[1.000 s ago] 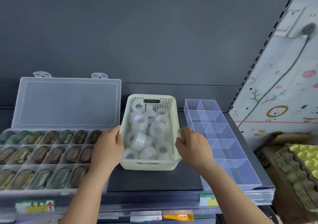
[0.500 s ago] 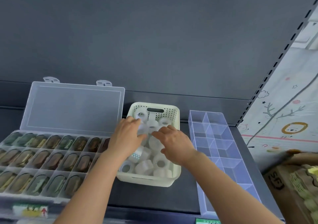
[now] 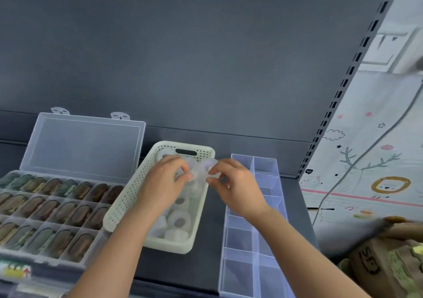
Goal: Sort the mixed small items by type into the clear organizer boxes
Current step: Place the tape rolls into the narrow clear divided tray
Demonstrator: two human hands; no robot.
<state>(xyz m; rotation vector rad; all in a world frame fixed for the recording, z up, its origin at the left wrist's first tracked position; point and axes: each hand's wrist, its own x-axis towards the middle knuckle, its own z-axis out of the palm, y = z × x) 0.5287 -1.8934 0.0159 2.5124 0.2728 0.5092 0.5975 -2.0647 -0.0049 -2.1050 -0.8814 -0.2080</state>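
Observation:
A pale perforated basket (image 3: pixel 128 197) on the dark shelf holds several white tape rolls (image 3: pixel 179 220). Over its far end, my left hand (image 3: pixel 164 183) pinches a tape roll between thumb and fingers. My right hand (image 3: pixel 238 188) pinches another white tape roll (image 3: pixel 207 165) at the basket's right rim. To the right lies a clear divided organizer tray (image 3: pixel 247 258) whose visible compartments hold nothing. On the left an open clear organizer box (image 3: pixel 45 208) has compartments filled with dark oval items.
The box's clear lid (image 3: pixel 84 144) stands up against the grey back panel. A perforated shelf upright (image 3: pixel 338 96) runs along the right. A cardboard box (image 3: pixel 380 263) sits at lower right. A price label (image 3: pixel 16 272) marks the shelf's front edge.
My hands left the basket's sides, reached into its far end and each lifted a tape roll. The view tilted and shifted.

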